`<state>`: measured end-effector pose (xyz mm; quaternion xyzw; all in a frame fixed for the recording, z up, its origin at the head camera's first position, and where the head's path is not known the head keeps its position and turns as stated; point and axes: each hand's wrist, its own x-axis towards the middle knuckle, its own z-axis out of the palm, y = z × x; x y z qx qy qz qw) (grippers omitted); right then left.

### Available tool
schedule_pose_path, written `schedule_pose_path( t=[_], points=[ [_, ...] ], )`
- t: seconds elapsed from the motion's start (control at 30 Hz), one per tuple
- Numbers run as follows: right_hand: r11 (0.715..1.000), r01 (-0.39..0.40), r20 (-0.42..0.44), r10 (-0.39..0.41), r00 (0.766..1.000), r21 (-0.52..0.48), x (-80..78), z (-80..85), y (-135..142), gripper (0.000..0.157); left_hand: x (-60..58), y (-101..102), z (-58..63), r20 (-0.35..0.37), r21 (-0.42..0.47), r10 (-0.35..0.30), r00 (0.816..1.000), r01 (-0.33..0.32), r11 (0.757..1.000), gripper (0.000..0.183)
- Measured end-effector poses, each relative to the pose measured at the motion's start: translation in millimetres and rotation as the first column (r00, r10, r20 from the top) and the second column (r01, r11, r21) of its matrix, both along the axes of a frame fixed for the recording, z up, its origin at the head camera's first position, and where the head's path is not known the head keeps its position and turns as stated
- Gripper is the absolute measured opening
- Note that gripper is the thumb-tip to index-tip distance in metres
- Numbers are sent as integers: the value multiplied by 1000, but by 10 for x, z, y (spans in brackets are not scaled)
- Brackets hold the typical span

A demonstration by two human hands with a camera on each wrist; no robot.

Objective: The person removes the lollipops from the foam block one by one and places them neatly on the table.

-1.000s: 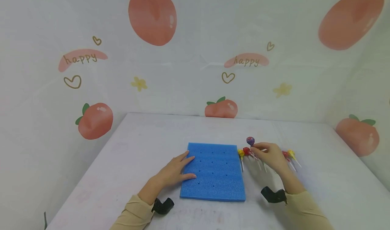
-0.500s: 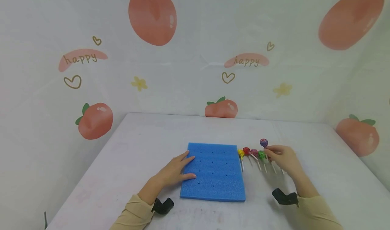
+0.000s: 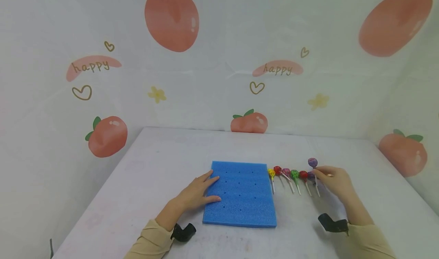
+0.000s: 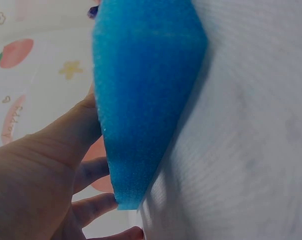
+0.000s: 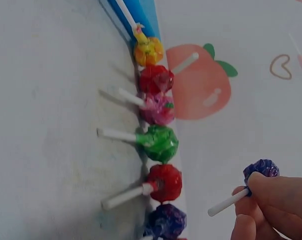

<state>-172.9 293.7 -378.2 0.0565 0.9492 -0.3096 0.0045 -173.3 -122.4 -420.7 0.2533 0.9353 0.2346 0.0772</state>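
Observation:
My left hand (image 3: 193,195) rests on the left edge of a blue foam board (image 3: 245,215) dotted with small holes. Its fingers are spread, and the left wrist view shows them along the thick foam side (image 4: 141,105). My right hand (image 3: 337,182) pinches a purple-wrapped lollipop (image 3: 312,162) just below its head, above the right part of a lollipop row. The held lollipop's white stick (image 5: 228,202) sticks out below the fingers. Lying in the row are a yellow lollipop (image 3: 271,173), a pink one (image 3: 286,171), a green one (image 3: 295,174), red ones (image 3: 303,174) and another purple one (image 5: 166,221).
The row starts at the board's right edge, its sticks pointing towards me. A white cloth covers the table (image 3: 171,152), and a fruit-printed curtain (image 3: 212,80) hangs behind it. Black wrist mounts (image 3: 332,224) sit by both sleeves.
My right hand has moved right along the row with the purple lollipop, uncovering the pink, green, red and purple ones. The left hand and foam board have stayed put.

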Motion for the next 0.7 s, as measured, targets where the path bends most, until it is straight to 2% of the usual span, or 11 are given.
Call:
schedule_pose_path(
  t=[0.4, 0.7],
  points=[
    [996, 78, 108, -73, 991, -42, 20, -16, 291, 65, -2, -2, -7, 2, 4, 0, 1000, 0, 1000, 69],
    [984, 176, 117, -171, 978, -32, 10, -87, 471, 69, -6, -5, -21, 5, 0, 5, 1000, -5, 1000, 69]
  ],
)
